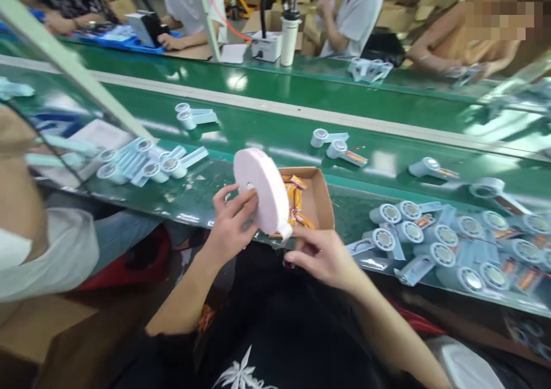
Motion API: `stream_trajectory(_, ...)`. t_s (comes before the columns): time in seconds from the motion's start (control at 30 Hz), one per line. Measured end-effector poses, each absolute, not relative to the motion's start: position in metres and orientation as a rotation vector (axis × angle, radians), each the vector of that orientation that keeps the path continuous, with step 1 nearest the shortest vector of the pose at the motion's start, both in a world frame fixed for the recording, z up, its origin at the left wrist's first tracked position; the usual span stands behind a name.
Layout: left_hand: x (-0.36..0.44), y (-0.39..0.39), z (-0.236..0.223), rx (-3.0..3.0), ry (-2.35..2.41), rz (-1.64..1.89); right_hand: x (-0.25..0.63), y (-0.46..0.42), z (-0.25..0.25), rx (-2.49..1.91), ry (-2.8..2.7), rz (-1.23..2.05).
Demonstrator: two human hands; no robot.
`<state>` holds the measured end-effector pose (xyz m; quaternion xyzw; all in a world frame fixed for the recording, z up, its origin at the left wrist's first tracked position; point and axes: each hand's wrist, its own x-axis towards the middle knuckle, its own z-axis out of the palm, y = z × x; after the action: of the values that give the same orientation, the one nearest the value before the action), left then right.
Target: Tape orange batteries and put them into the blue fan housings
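Along the near edge of the green bench (pixel 215 191), a cardboard box (pixel 325 199) of orange cells (pixel 295 198) sits just beyond the white roll (pixel 269 194), with pale blue fan bodies (pixel 439 237) crowding the right and another cluster (pixel 150 168) at left. The roll is held up tilted, flat face leftward, long axis slanting from upper left to lower right. The left hand (pixel 232 225), half curled, holds its centre; the right hand (pixel 321 254), loosely bent, reaches its loose end (pixel 284 231), whether pinching I can't tell

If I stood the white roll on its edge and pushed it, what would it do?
The roll would probably trundle away, since it's round. It might tip over, being narrow for its height. Its loose end looks thin, so likely floppy.
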<state>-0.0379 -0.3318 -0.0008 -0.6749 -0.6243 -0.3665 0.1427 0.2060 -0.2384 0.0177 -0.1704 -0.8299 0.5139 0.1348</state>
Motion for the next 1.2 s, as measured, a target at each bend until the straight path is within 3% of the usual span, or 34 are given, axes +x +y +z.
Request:
stream_trajectory(0.1,-0.048,-0.338,-0.009,-1.822,-1.983,-1.277,0.2,-0.235,0.017,-0.282,-2.583,1.412)
stream_trajectory(0.2,-0.057,-0.344,-0.017,-1.555,-2.268,-1.719,0.191,-0.207,0.011,-0.023,-2.856,1.462)
stream_trajectory(0.3,-0.06,-0.346,-0.023,-1.361,-2.347,-1.959,0.175,-0.156,0.005,-0.565,-2.784,1.192)
stream_trajectory(0.4,-0.056,-0.341,-0.026,-1.474,-2.323,-1.826,0.148,-0.109,-0.002,-1.046,-2.7,0.741)
stream_trajectory(0.47,-0.052,-0.336,-0.028,-1.633,-2.289,-1.659,0.132,-0.091,-0.007,-1.084,-2.746,0.701)
stream_trajectory(0.63,-0.049,-0.332,-0.034,-1.897,-2.128,-1.242,0.143,-0.086,-0.006,-1.086,-2.524,0.86)
stream_trajectory(0.77,-0.049,-0.332,-0.032,-1.952,-1.914,-0.954,0.182,-0.115,0.009,-0.827,-1.814,1.471)
stream_trajectory(0.83,-0.046,-0.33,-0.027,-1.993,-1.848,-0.864,0.196,-0.135,0.019,-0.721,-1.697,1.628)
stream_trajectory(1.1,-0.037,-0.323,0.0,-2.122,-1.648,-0.593,0.207,-0.167,0.052,-0.682,-2.059,1.494)
stream_trajectory(1.2,-0.038,-0.321,0.012,-2.158,-1.601,-0.56,0.209,-0.162,0.05,-0.671,-2.128,1.623)
